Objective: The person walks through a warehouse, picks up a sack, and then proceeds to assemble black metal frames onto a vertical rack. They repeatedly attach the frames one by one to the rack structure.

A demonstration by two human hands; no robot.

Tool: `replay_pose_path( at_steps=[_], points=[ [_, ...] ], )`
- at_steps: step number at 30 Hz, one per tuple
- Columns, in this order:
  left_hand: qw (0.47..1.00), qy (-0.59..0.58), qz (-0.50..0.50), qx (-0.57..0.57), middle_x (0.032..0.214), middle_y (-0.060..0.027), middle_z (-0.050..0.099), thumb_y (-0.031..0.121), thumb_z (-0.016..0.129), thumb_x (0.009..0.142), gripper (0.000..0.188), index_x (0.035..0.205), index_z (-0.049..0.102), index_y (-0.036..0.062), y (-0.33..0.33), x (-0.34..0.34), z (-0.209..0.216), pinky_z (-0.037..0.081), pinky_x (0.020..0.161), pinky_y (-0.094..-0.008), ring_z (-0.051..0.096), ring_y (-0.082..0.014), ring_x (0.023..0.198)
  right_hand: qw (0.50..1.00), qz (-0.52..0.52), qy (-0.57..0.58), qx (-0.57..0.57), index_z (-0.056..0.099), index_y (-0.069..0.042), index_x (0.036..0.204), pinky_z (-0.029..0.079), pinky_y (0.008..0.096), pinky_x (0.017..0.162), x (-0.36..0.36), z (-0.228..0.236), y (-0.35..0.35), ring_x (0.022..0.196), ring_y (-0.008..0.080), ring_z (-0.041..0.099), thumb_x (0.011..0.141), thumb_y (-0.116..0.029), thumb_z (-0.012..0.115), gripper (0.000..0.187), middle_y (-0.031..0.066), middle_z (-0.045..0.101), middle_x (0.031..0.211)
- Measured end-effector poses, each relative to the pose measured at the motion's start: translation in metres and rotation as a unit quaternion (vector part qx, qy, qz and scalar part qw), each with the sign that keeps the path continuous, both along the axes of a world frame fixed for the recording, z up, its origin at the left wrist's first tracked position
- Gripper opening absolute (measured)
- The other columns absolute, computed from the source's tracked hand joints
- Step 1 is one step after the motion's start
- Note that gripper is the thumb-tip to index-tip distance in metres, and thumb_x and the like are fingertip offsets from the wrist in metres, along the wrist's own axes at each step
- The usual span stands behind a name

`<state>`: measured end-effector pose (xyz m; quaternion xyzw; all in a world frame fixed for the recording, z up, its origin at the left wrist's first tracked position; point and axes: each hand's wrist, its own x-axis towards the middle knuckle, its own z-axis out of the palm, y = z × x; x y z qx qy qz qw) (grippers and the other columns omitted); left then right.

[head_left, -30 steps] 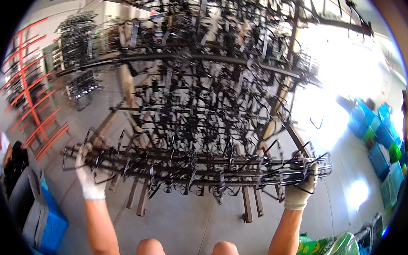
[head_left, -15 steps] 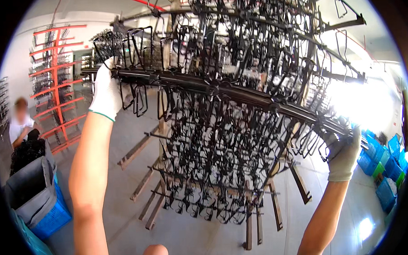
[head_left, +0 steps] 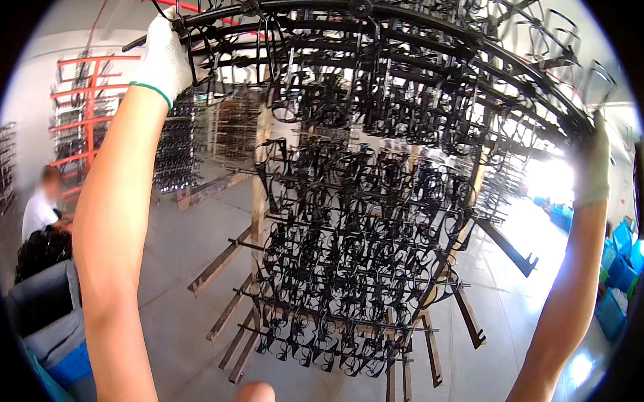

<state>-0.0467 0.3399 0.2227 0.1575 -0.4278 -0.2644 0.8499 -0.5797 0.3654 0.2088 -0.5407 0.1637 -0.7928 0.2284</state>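
Both my arms are raised, and a long black bar with wire hooks [head_left: 429, 18] spans between my hands across the top of the view. My left hand [head_left: 166, 56], in a white glove with a green cuff edge, is closed around the bar's left end. At its far right end my right hand [head_left: 593, 167], in a pale glove, is closed too; its fingers are partly lost in shade and glare. Behind and below the bar stands a rack [head_left: 259, 157] hung with rows of black looped pieces [head_left: 338, 250]. More bars overlap behind mine, so I cannot tell how many I hold.
Notched support arms [head_left: 508, 248] jut from the rack on both sides. At left, a person [head_left: 40, 207] is beside a grey-lined blue bin [head_left: 59, 281] of black pieces. A red rack [head_left: 89, 131] stands behind. Blue crates [head_left: 618, 261] line the right; strong light glares there.
Both my hands have risen with the bar, from chest-high in front of the rack to near its upper rows. My right hand has also moved outward to the right.
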Motion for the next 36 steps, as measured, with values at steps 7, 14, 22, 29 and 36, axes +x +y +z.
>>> replay_pose_path(
  at_steps=[7, 14, 22, 29, 36],
  points=[
    [0.997, -0.068, 0.014, -0.025, 0.082, -0.0053, 0.062, 0.033, 0.042, 0.088, 0.026, 0.084, 0.059, 0.0134, -0.070, 0.040, 0.062, 0.047, 0.057, -0.0414, 0.059, -0.0195, 0.068, 0.999, -0.017, 0.002, 0.028, 0.058, -0.012, 0.099, 0.042, 0.0313, 0.043, 0.011, 0.052, -0.043, 0.057, 0.0218, 0.055, 0.095, -0.051, 0.035, 0.046, 0.0035, 0.061, 0.080],
    [0.999, -0.002, 0.040, 0.018, 0.089, -0.0067, 0.063, 0.037, 0.048, 0.086, 0.026, 0.088, 0.059, 0.0141, -0.176, 0.073, 0.026, 0.044, 0.070, -0.0379, 0.055, -0.0190, 0.080, 0.990, -0.052, -0.099, 0.084, 0.054, -0.015, 0.086, 0.043, 0.0378, 0.047, 0.010, 0.015, -0.125, 0.054, 0.0189, 0.046, 0.088, -0.042, 0.049, 0.027, 0.0034, 0.056, 0.071],
    [0.997, -0.042, 0.031, 0.055, 0.090, -0.0049, 0.062, 0.043, 0.053, 0.088, 0.033, 0.099, 0.058, 0.0124, -0.125, 0.038, -0.031, 0.045, 0.063, -0.0293, 0.055, -0.0165, 0.072, 0.975, -0.064, 0.017, 0.213, 0.059, -0.010, 0.094, 0.047, 0.0305, 0.060, 0.012, -0.029, -0.081, 0.080, 0.0207, 0.062, 0.090, -0.059, 0.048, 0.050, 0.0043, 0.065, 0.087],
    [0.982, 0.006, 0.166, -0.090, 0.124, -0.0140, 0.055, 0.035, 0.052, 0.092, 0.051, 0.129, 0.049, -0.0006, -0.136, 0.029, -0.149, 0.035, 0.103, -0.0361, 0.053, -0.0239, 0.111, 0.986, -0.087, 0.056, 0.133, 0.054, 0.001, 0.114, 0.048, 0.0300, 0.074, 0.011, -0.171, -0.115, 0.083, 0.0192, 0.057, 0.082, -0.027, 0.054, 0.042, 0.0103, 0.058, 0.098],
    [0.969, -0.214, -0.048, 0.115, 0.099, -0.0079, 0.059, 0.015, 0.067, 0.079, 0.065, 0.134, 0.037, -0.0021, -0.217, -0.010, -0.195, 0.044, 0.079, -0.0308, 0.054, -0.0145, 0.084, 0.836, -0.473, 0.242, 0.136, 0.059, 0.004, 0.114, 0.047, 0.0330, 0.078, 0.015, -0.198, -0.198, 0.083, 0.0221, 0.055, 0.073, -0.022, 0.064, 0.048, 0.0142, 0.055, 0.102]
  ],
)
